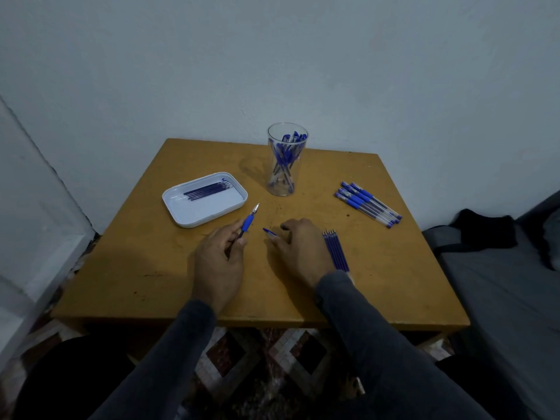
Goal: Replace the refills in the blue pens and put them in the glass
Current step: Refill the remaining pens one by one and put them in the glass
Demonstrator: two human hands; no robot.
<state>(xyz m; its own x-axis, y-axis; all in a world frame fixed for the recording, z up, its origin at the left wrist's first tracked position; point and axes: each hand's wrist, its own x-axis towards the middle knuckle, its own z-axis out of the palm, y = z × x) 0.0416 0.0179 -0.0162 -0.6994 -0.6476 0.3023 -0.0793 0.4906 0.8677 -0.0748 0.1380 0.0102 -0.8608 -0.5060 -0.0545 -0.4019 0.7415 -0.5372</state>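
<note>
Left hand (218, 259) gripped uncapped pen (248, 221) tip-outward; right hand (298, 248) pinched its cap (269, 232), hands apart, probably for recapping

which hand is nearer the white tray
Left. The left hand, holding a pen, sits just below the tray; the right hand lies farther right.

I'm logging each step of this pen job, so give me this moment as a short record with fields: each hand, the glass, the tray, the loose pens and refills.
left hand: left hand grips an uncapped blue pen, tip pointing away
right hand: right hand on the table, fingers on a blue cap
glass: glass upright at the far edge, holding several blue pens
tray: white tray holding dark refills
loose pens: capped pens in a row at the right
loose refills: blue refills beside the right hand
</note>
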